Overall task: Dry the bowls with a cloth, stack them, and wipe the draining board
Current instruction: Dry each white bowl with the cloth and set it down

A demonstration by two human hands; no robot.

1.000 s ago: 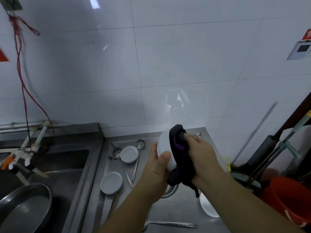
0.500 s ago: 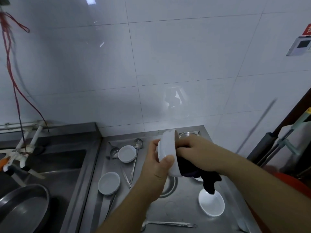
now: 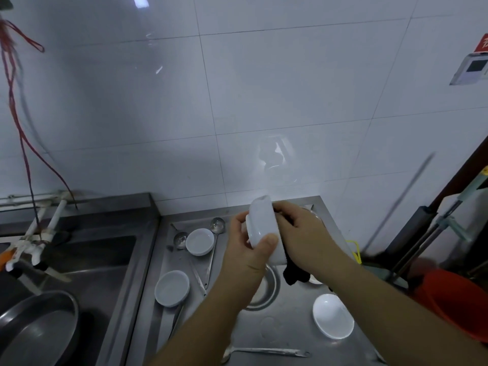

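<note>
My left hand [image 3: 247, 253] grips a white bowl [image 3: 264, 228] on its side above the steel draining board [image 3: 285, 331]. My right hand [image 3: 307, 233] holds a dark cloth [image 3: 294, 274] pushed into the bowl's mouth; most of the cloth is hidden, and a tail hangs below my wrist. Two small white dishes [image 3: 200, 241] [image 3: 172, 287] sit on the board's left part. Another white dish [image 3: 332, 319] lies at the front right.
A steel bowl [image 3: 264, 289] sits under my hands. Ladles [image 3: 217, 225] and a spoon [image 3: 264, 351] lie on the board. The sink at left holds a metal pan [image 3: 34, 328] below a tap [image 3: 34, 244]. A red bucket [image 3: 454, 299] and mop handles [image 3: 427, 239] stand at right.
The cloth moved from over the bowl's outside into its mouth, pushed in by my right hand. My left hand turned the bowl on its side, opening toward the right.
</note>
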